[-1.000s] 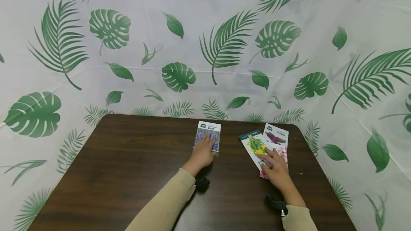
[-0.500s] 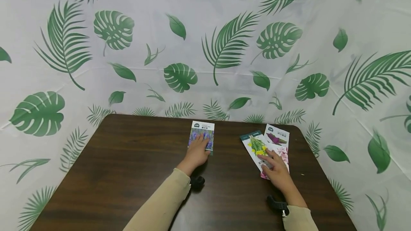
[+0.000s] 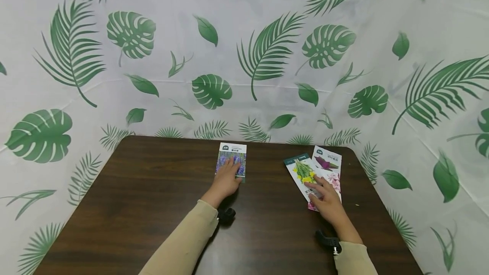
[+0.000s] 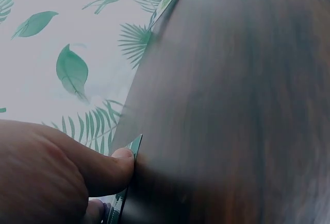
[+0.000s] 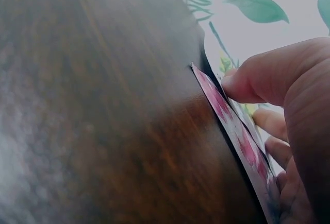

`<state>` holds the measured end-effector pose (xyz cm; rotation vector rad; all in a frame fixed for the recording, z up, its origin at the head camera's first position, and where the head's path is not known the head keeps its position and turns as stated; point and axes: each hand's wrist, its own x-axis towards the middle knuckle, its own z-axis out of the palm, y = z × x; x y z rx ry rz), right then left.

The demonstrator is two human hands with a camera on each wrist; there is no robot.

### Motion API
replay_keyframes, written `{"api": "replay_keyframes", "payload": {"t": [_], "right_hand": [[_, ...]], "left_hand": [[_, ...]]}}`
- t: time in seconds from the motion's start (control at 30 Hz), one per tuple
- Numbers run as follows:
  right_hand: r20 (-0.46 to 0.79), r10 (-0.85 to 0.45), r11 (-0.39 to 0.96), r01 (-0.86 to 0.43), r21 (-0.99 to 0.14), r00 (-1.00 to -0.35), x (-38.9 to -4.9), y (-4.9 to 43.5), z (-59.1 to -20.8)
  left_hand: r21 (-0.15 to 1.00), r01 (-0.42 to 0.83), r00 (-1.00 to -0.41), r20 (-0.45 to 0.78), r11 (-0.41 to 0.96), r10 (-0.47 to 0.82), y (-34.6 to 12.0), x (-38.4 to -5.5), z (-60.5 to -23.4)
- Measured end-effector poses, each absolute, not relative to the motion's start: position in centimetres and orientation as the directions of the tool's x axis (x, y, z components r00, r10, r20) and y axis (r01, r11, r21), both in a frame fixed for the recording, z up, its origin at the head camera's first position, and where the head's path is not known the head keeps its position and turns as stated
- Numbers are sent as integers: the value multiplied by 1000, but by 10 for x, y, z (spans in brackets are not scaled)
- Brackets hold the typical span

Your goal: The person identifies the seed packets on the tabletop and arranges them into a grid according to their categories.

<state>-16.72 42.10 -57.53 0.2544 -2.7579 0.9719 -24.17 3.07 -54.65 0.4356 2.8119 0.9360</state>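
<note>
On the dark wooden table lies a seed packet with purple lavender flowers (image 3: 233,149). My left hand (image 3: 225,180) rests on it with fingers extended, and the left wrist view shows the thumb against the packet's edge (image 4: 135,145). To the right, my right hand (image 3: 327,200) touches a seed packet with yellow flowers (image 3: 301,174), its fingers spread. That packet overlaps a pink-flowered packet (image 3: 334,179). Behind them is a white packet with a dark purple plant (image 3: 327,158). The right wrist view shows the pink packet's edge (image 5: 242,139) below the thumb; my palm hides the rest.
The brown table (image 3: 153,198) has its back edge against a white cloth printed with green leaves (image 3: 172,109). A gap of bare tabletop separates the lavender packet from the overlapping packets. Each wrist carries a black camera mount (image 3: 227,216).
My left hand has slid the lavender packet leftward along the tabletop, away from the other packets. The right hand and the packets under it have stayed in place.
</note>
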Motion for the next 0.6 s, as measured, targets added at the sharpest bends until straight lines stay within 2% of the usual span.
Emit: {"api": "replay_keyframes", "payload": {"t": [0.6], "right_hand": [[237, -91, 761, -221, -610, -967, -167, 423, -573]], "left_hand": [[595, 164, -964, -72, 787, 256, -19, -249, -549]]}}
